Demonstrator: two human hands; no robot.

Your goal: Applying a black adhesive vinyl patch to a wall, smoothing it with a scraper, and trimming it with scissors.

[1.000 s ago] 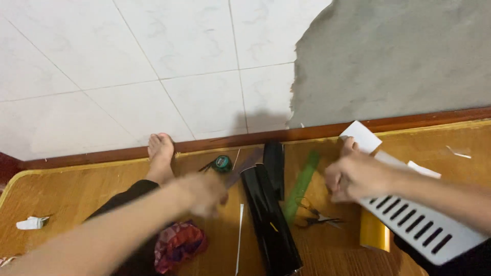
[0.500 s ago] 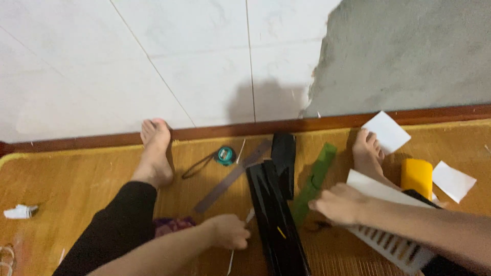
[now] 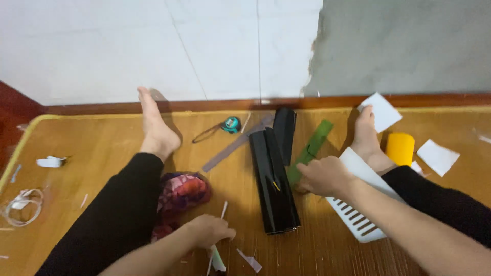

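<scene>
My left hand is low in the head view, fingers curled around a thin white strip that sticks out above and below the fist. My right hand rests with bent fingers at the near end of a green strip, beside a long black roll. Its wrist lies over a white slatted panel. Whether this hand holds anything is hidden under the fingers.
I sit on a wooden-coloured mat against a tiled wall, legs in black trousers. Nearby lie a second black roll, a grey flat bar, a teal tape measure, a patterned cloth, a yellow roll, and white papers.
The view has tilted down and shifted. My left hand pulled back from the grey bar toward me and closed over the white strip. My right hand slid down the green strip.
</scene>
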